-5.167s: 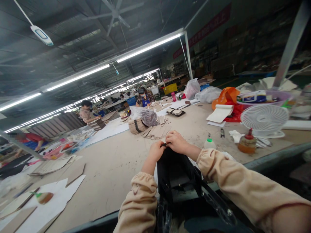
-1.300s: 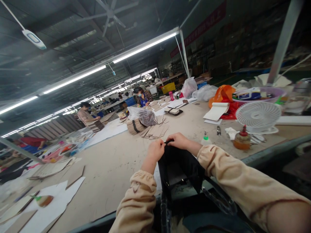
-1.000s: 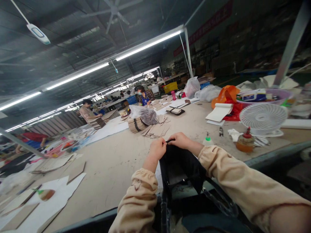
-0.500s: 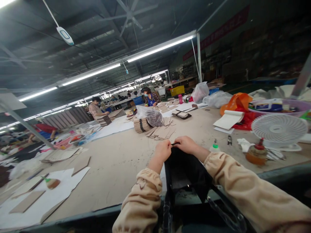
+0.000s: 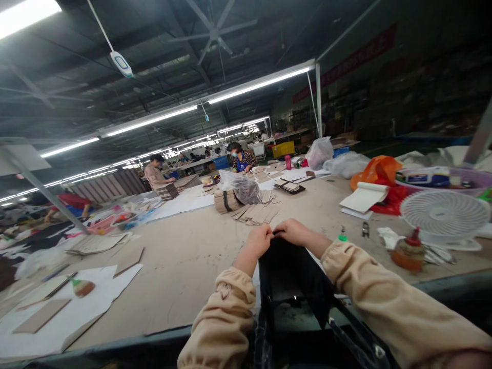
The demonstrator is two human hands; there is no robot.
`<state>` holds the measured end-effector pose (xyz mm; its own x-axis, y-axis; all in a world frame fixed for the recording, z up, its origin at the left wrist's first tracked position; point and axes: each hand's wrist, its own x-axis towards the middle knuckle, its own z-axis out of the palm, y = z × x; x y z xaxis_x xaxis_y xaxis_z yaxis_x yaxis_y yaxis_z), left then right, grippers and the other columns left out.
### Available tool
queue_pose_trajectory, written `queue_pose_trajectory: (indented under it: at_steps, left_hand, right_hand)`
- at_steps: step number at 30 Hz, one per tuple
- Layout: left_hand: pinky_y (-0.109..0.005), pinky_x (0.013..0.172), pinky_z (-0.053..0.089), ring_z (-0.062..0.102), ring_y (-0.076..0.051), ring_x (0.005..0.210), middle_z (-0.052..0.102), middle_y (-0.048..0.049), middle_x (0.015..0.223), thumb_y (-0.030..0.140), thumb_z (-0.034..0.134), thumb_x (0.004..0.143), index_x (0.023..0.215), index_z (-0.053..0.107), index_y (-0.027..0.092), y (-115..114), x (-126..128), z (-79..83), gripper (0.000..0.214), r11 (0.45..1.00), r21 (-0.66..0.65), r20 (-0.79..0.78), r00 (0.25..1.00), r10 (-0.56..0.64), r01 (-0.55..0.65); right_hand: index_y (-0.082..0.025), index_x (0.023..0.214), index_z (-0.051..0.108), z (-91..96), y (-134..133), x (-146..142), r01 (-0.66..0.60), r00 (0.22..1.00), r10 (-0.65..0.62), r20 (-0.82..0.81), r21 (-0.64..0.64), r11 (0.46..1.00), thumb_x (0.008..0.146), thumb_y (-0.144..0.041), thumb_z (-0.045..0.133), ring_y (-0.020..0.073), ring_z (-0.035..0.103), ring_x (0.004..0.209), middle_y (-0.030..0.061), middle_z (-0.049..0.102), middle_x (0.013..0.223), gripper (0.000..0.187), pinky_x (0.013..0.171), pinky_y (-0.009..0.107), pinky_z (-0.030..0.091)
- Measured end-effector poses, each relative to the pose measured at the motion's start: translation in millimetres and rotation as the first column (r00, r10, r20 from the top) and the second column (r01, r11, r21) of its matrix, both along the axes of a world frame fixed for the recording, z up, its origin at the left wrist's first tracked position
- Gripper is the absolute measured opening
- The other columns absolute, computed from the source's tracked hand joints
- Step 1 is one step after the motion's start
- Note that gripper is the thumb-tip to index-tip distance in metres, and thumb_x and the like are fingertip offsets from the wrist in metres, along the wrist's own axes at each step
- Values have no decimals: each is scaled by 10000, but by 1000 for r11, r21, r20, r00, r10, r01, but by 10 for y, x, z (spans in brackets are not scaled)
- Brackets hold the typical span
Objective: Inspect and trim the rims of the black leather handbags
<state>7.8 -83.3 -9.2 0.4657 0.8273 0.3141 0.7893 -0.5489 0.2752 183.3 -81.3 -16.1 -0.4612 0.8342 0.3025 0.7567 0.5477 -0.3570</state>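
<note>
A black bag point(image 5: 286, 271) with a glossy surface stands at the table's front edge, its opening towards me. My left hand point(image 5: 258, 241) pinches the far upper edge of the bag. Right beside it, my right hand point(image 5: 294, 231) has closed on the same edge, and the fingertips of both hands almost meet. Handles point(image 5: 353, 341) that look wrapped in clear plastic hang at the bag's near side. Just beyond my right wrist shows the green cap of a small bottle point(image 5: 342, 236), partly hidden by the sleeve.
Grey-brown board pieces point(image 5: 255, 211) lie ahead beside a banded stack point(image 5: 226, 201). On the right are a white fan point(image 5: 446, 212), a glue bottle point(image 5: 409, 253) and a notepad point(image 5: 364, 197). A second glue bottle point(image 5: 82, 288) rests on white paper at left. Co-workers point(image 5: 243, 159) are farther back.
The camera view has shifted slightly, so the surroundings sit a little lower and to the right. Both hands keep hold of the bag's edge, with barely any movement.
</note>
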Motion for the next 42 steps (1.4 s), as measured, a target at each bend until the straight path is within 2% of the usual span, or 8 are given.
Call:
queue_pose_trajectory:
  at_steps: [5, 10, 16, 20, 23, 28, 35, 42]
  left_hand:
    - [-250, 667, 415, 592, -150, 736, 665, 13, 751, 202, 613, 705, 945, 518, 205, -13, -48, -2, 258, 993, -110, 152, 988, -21, 38]
    - [-262, 728, 430, 610, -149, 787, 687, 3, 808, 173, 608, 708, 979, 529, 209, -23, -56, -27, 284, 992, -123, 187, 982, -5, 28]
    - [-256, 744, 444, 607, -144, 801, 685, 1, 817, 258, 633, 705, 869, 618, 203, -18, -16, -13, 174, 992, -125, 156, 988, 6, 13]
    - [-252, 740, 445, 603, -147, 810, 689, -4, 828, 309, 639, 704, 845, 663, 203, -4, 17, -9, 179, 989, -144, 115, 992, 61, -44]
    - [-245, 719, 442, 602, -143, 791, 695, -3, 815, 319, 623, 719, 834, 681, 213, 14, 17, -28, 167, 992, -117, 103, 993, 51, -39]
    - [-245, 695, 434, 600, -141, 754, 698, -14, 803, 342, 595, 742, 838, 693, 208, 29, -5, -56, 191, 998, -61, 107, 994, 9, -2]
    - [-240, 682, 422, 584, -140, 748, 684, -3, 786, 361, 556, 767, 833, 684, 219, 17, 1, -56, 202, 998, -62, 79, 996, 28, -23]
    - [-238, 694, 423, 579, -141, 760, 678, -7, 793, 323, 530, 784, 844, 676, 218, -17, 46, 11, 189, 996, -86, 5, 999, 39, -38]
  right_hand:
    - [-256, 877, 705, -5, -22, 35, 10, 1000, -10, 7, 8, 1000, 778, -301, 526, 149, 603, 759, 1, 704, 819, 209, 688, 220, 404]
    - [-266, 902, 698, 0, -37, 33, 26, 1000, -26, -15, -4, 1000, 776, -294, 532, 147, 605, 787, -5, 703, 872, 210, 711, 215, 404]
    - [-264, 897, 695, -10, -30, 44, 16, 1000, -16, -17, -16, 1000, 786, -311, 517, 151, 603, 799, -5, 700, 868, 214, 716, 224, 404]
    - [-260, 902, 691, -7, -34, 34, 27, 999, -28, -16, -27, 999, 782, -308, 518, 151, 598, 806, -3, 698, 877, 216, 710, 225, 404]
    - [-249, 897, 690, -4, -46, 22, 29, 999, -29, -19, -10, 1000, 782, -297, 511, 152, 595, 803, 4, 697, 864, 218, 703, 224, 403]
    - [-240, 889, 692, 0, -53, 10, 35, 999, -35, -17, -9, 999, 785, -305, 505, 152, 593, 799, 10, 695, 857, 223, 705, 227, 402]
    - [-244, 900, 691, 20, -68, -1, 52, 998, -52, -19, -14, 999, 784, -288, 509, 157, 599, 809, 13, 698, 866, 221, 721, 233, 410]
    - [-242, 905, 691, -8, -45, 15, 34, 998, -37, -58, -42, 999, 781, -275, 512, 161, 602, 837, 13, 700, 891, 221, 760, 242, 417]
